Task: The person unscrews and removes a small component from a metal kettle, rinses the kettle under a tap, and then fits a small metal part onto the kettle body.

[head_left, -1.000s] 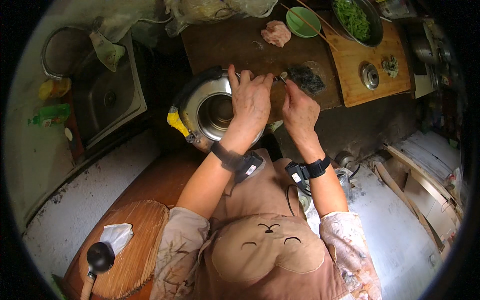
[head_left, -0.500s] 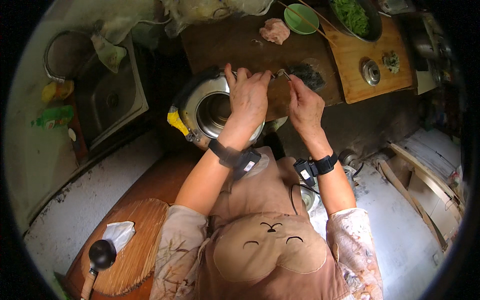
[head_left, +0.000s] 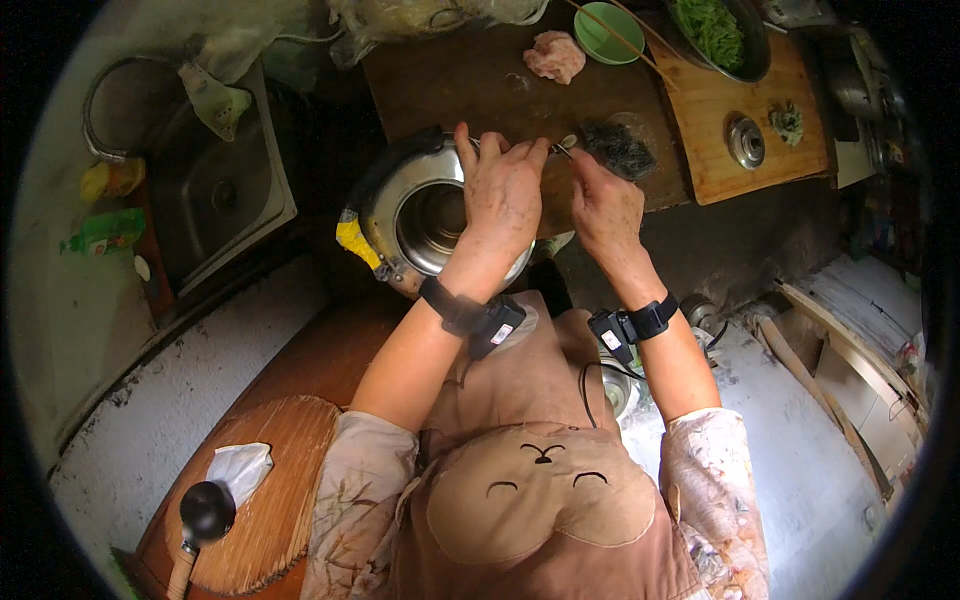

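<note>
A steel kettle (head_left: 415, 200) without a lid sits before me, tilted so that its round mouth faces up; yellow tape is wrapped near one end of its black handle. My left hand (head_left: 503, 195) is closed over the kettle's right side, fingers pointing at its spout, which is mostly hidden under them. Just right of it, my right hand (head_left: 608, 205) pinches a thin metal piece whose tip meets the spout end by my left fingertips. What this piece is, I cannot make out. A dark wiry scouring clump (head_left: 618, 150) lies on the wooden table beyond my right hand.
On the cutting board (head_left: 710, 175) at right are a round metal lid (head_left: 746, 142) and a pan of green vegetables (head_left: 712, 35). Raw meat (head_left: 555, 58) and a green bowl (head_left: 606, 35) stand farther back. A sink (head_left: 225, 200) is left; a ladle (head_left: 207, 510) rests lower left.
My right hand has moved slightly left, bringing the thin metal piece closer to my left fingertips. The kettle stays nearly where it was.
</note>
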Demonstrator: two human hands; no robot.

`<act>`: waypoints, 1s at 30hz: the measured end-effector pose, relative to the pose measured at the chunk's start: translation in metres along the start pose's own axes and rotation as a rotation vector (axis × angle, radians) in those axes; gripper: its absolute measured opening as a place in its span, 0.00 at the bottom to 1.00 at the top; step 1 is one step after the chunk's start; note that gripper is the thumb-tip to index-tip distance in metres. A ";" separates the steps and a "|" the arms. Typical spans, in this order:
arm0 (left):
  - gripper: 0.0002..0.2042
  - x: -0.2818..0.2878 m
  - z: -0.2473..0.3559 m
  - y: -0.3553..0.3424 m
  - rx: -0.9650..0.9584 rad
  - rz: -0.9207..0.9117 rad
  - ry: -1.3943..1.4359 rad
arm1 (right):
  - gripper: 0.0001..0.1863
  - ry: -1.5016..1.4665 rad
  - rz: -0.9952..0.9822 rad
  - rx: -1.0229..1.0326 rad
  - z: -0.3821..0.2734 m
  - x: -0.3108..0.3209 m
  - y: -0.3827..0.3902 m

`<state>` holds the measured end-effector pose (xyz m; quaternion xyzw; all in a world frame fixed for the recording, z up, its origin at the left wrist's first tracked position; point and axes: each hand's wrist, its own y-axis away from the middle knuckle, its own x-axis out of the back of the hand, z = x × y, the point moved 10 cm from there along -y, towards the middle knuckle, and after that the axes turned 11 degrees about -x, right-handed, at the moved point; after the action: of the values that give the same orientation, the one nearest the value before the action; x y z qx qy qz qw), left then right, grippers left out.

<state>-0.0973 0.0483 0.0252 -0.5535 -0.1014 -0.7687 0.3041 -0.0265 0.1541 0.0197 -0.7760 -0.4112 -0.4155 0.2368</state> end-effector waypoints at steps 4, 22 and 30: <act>0.20 0.001 0.000 -0.001 -0.002 -0.019 0.012 | 0.12 0.049 -0.056 -0.047 -0.004 -0.006 -0.001; 0.23 -0.004 -0.003 -0.001 0.015 -0.084 -0.004 | 0.14 -0.115 0.049 0.037 -0.002 0.002 0.004; 0.23 -0.002 0.000 -0.002 -0.001 -0.046 0.009 | 0.12 0.006 -0.018 -0.006 -0.002 -0.012 -0.001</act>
<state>-0.0981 0.0504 0.0241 -0.5477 -0.1123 -0.7780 0.2866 -0.0318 0.1478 0.0107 -0.7718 -0.4162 -0.4212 0.2320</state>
